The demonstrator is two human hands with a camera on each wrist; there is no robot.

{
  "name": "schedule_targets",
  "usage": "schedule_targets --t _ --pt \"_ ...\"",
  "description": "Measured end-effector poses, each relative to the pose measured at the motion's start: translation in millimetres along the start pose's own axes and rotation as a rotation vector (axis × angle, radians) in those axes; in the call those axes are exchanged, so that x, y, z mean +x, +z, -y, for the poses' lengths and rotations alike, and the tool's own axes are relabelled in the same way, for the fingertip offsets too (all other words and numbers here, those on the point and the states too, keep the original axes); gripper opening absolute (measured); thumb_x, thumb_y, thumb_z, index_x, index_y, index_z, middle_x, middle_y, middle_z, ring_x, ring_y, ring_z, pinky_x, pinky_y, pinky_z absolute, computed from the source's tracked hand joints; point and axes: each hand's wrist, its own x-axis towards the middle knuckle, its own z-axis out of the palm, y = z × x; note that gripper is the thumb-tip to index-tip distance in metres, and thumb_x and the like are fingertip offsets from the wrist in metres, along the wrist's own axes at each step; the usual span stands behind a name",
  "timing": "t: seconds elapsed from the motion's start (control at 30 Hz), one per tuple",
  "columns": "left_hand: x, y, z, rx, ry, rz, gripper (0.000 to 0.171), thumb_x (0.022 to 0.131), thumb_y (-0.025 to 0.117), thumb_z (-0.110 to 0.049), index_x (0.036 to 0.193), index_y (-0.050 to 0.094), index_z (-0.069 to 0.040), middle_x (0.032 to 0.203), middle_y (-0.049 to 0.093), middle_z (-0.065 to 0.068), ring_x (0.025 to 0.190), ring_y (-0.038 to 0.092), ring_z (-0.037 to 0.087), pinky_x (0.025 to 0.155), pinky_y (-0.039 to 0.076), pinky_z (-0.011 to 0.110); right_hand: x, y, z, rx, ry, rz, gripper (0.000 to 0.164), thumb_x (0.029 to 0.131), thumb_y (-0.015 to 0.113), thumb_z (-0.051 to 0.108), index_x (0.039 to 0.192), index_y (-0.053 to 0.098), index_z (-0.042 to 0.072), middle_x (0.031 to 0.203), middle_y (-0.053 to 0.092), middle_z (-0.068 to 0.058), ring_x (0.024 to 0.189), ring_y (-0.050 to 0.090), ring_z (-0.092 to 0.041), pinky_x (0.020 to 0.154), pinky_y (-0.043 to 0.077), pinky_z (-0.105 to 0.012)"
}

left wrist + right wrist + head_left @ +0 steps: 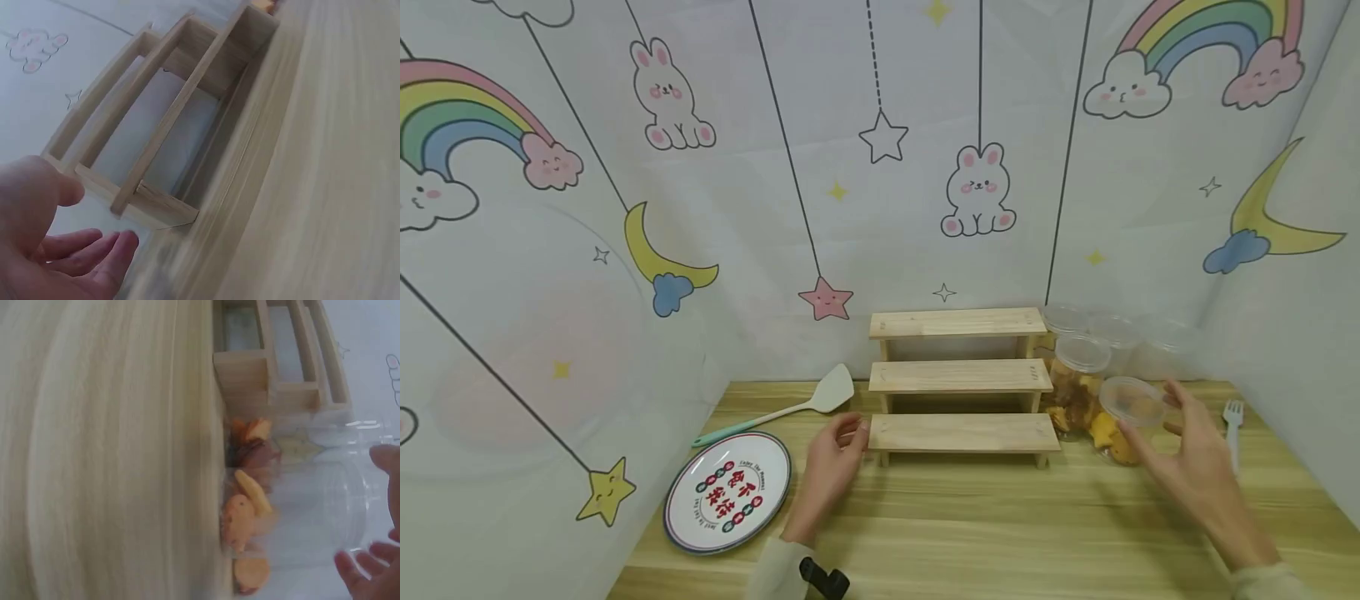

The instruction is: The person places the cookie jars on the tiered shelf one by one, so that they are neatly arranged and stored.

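Three-tier wooden shelf [961, 377], on the table [970, 533], tiers rising away from the person, probably so that no tier hides another; front jar [1117, 433], clear, holding yellow-orange pieces, upright near the shelf's right end, lid uppermost, apparently to keep the contents in and leave the top reachable; rear jar [1077, 385], holding brown pieces, just behind it.

Right hand [1191, 458], at the front jar's right side; thumb and fingers spread wide about its lid, a gap seemingly matched to the lid's width; nothing gripped, contact not certain; forearm slanting in from lower right.

Left hand [833, 458], at the lowest tier's left end; fingers loosely bent, thumb apart, nothing gripped; perhaps placed to steady the shelf; whether it touches, cannot tell.
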Motion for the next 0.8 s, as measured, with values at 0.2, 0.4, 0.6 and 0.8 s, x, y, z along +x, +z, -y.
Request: schedule_targets --t 0.2,0.4,0.6,0.8 --pt "8.8 13.9 12.3 -0.213 -0.12 0.043 0.036 0.106 0.071 -0.019 0.132 0.07 0.006 0.122 0.075 0.024 0.105 0.074 0.023 0.085 0.067 0.032 1 5 -9 0.116 0.184 0.057 0.105 0.098 0.083 0.035 0.171 0.017 0.0 0.162 0.034 -0.039 0.133 0.046 -0.064 0.085 0.055 -0.015" --pt "14.4 20.7 14.2 -0.316 -0.208 0.062 0.043 0.105 0.072 -0.02 0.135 0.065 0.01 0.115 0.077 0.022 0.09 0.069 0.009 0.081 0.064 0.029 2 19 -25 0.216 0.25 0.157 0.109 0.095 0.087 0.032 0.168 0.016 -0.007 0.16 0.037 -0.04 0.141 0.042 -0.061 0.08 0.039 0.003" --pt "15.1 21.4 16.5 -0.398 -0.244 0.072 0.045 0.104 0.073 -0.019 0.136 0.064 0.011 0.117 0.076 0.02 0.093 0.069 0.009 0.082 0.063 0.028 -2 27 -32 0.22 0.28 0.21 0.106 0.094 0.088 0.033 0.167 0.02 -0.005 0.158 0.04 -0.036 0.138 0.044 -0.053 0.08 0.04 -0.001" --pt "13.2 21.8 18.3 -0.444 -0.27 0.065 0.045 0.105 0.073 -0.019 0.137 0.063 0.01 0.115 0.076 0.016 0.094 0.069 0.01 0.082 0.061 0.025 -4 30 -37 0.228 0.296 0.256 0.107 0.094 0.088 0.035 0.168 0.02 -0.004 0.162 0.038 -0.039 0.142 0.044 -0.059 0.081 0.04 0.004"
